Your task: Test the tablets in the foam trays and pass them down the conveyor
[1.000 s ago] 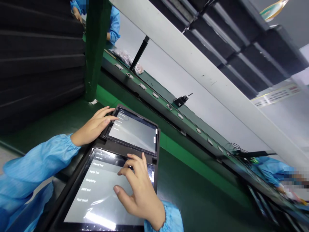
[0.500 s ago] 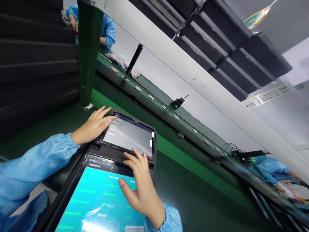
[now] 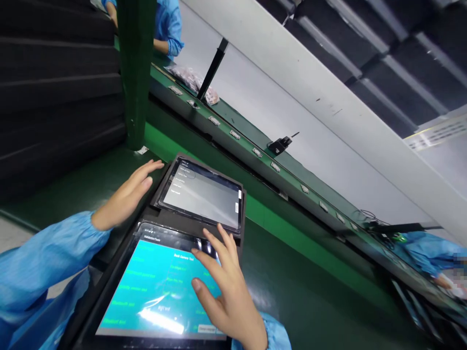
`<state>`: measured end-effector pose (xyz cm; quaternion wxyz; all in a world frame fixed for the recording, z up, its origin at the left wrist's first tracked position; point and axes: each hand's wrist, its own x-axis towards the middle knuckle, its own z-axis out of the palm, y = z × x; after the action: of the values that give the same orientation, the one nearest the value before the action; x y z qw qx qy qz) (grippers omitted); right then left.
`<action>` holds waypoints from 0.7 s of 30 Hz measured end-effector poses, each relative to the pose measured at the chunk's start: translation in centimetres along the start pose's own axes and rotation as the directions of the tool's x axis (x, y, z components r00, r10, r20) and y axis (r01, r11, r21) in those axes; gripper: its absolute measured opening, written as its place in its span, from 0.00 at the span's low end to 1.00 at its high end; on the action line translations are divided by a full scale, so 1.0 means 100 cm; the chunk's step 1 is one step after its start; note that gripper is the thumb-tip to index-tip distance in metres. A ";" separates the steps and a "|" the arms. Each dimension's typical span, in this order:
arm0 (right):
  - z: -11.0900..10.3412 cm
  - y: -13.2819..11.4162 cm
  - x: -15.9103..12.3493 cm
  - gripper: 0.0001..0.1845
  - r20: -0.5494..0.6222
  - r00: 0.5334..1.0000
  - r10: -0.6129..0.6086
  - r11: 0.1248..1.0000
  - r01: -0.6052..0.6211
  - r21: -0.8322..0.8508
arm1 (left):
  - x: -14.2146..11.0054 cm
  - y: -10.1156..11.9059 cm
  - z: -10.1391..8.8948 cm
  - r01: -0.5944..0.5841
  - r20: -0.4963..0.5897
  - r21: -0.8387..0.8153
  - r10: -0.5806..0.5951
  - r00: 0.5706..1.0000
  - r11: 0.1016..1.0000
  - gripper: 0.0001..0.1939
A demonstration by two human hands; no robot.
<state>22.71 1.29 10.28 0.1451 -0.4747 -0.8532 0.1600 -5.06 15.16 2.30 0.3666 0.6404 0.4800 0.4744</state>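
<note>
Two tablets lie in dark trays in front of me, one behind the other. The nearer tablet (image 3: 146,287) shows a bright blue test menu headed ValidationTools, with light glare across it. On the farther tablet (image 3: 206,194) a grey screen carries a short white list at its left. My left hand (image 3: 126,197) is held just left of the farther tablet, fingers stretched out and holding nothing. Over the right side of the nearer tablet hovers my right hand (image 3: 228,287), its fingers spread and nothing in them; whether a fingertip touches the glass I cannot tell.
A green post (image 3: 136,73) rises at the left beside stacked black trays (image 3: 62,92). Behind the tablets runs a raised ledge with several small metal parts and a black adapter (image 3: 280,144). Co-workers in blue sleeves (image 3: 170,26) stand at the far left and right.
My left hand has drawn back left from the farther tablet's screen, where a finger was at its list. My right hand stays spread over the nearer tablet. The camera view has shifted.
</note>
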 end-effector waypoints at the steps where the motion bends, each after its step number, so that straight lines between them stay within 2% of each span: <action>1: 0.001 -0.001 -0.002 0.25 0.022 1.000 -0.006 1.000 0.006 -0.003 | -0.011 0.000 -0.002 0.024 0.013 -0.022 -0.024 1.000 0.999 0.27; 7: 0.010 -0.018 0.014 0.26 0.204 0.976 -0.073 0.994 0.088 -0.064 | -0.066 -0.002 -0.007 0.114 0.078 -0.096 -0.107 0.991 0.989 0.24; 10: 0.012 -0.027 0.027 0.26 0.267 0.959 -0.095 0.988 0.122 -0.090 | -0.082 0.000 -0.008 0.179 0.096 -0.152 -0.166 0.981 0.972 0.26; 13: 0.013 -0.030 0.033 0.26 0.263 0.959 -0.108 0.985 0.139 -0.104 | -0.091 0.002 -0.008 0.223 0.111 -0.211 -0.203 0.973 0.952 0.26; 16: 0.013 -0.017 0.031 0.27 0.138 0.989 -0.060 0.992 0.074 -0.100 | -0.103 0.002 -0.008 0.271 0.138 -0.217 -0.246 0.959 0.938 0.26; 18: 0.013 0.005 0.026 0.28 0.000 1.000 0.028 0.998 -0.028 -0.058 | -0.119 0.000 -0.008 0.315 0.162 -0.187 -0.287 0.944 0.930 0.28; 20: 0.015 0.036 0.020 0.31 -0.169 0.971 0.172 0.985 -0.164 0.057 | -0.141 -0.004 -0.009 0.348 0.164 -0.124 -0.326 0.931 0.929 0.30; 21: 0.017 0.053 0.016 0.33 -0.259 0.924 0.281 0.955 -0.243 0.167 | -0.153 -0.007 -0.010 0.355 0.159 -0.083 -0.339 0.927 0.931 0.30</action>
<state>25.30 5.03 6.75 0.2725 -0.5917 -0.7405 0.1653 -7.61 0.60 -1.96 0.5125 0.5562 0.5317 0.3811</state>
